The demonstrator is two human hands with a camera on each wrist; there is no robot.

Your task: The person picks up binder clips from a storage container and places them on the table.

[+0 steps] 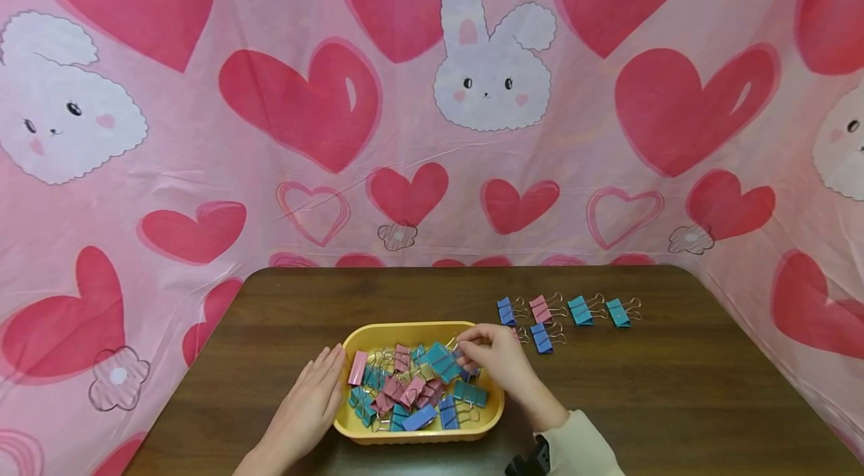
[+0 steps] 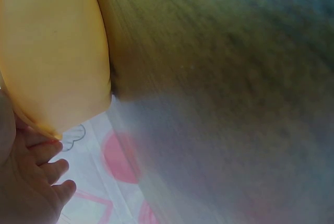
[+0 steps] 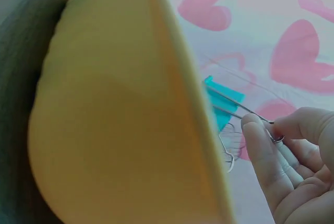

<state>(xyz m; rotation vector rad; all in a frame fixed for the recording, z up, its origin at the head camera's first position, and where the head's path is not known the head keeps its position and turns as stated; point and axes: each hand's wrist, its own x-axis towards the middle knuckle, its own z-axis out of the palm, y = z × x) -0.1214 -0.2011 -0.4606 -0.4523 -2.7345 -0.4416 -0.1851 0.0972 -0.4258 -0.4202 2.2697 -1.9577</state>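
Note:
A yellow tray (image 1: 418, 437) on the table holds a heap of pink, teal and blue binder clips (image 1: 412, 390). My left hand (image 1: 307, 401) rests against the tray's left side with its fingers straight. In the left wrist view, the left fingers (image 2: 44, 172) touch the tray's rim. My right hand (image 1: 496, 356) is over the tray's right edge. Its thumb and forefinger pinch the wire handle of a teal binder clip (image 3: 224, 101), whose body (image 1: 442, 362) hangs above the heap.
Right of the tray, several binder clips stand in rows on the brown table (image 1: 648, 386): a teal clip (image 1: 617, 313), a pink clip (image 1: 541, 309) and a blue clip (image 1: 542, 339) among them. One pink clip is partly hidden by my right hand. A heart-patterned cloth (image 1: 405, 266) hangs behind.

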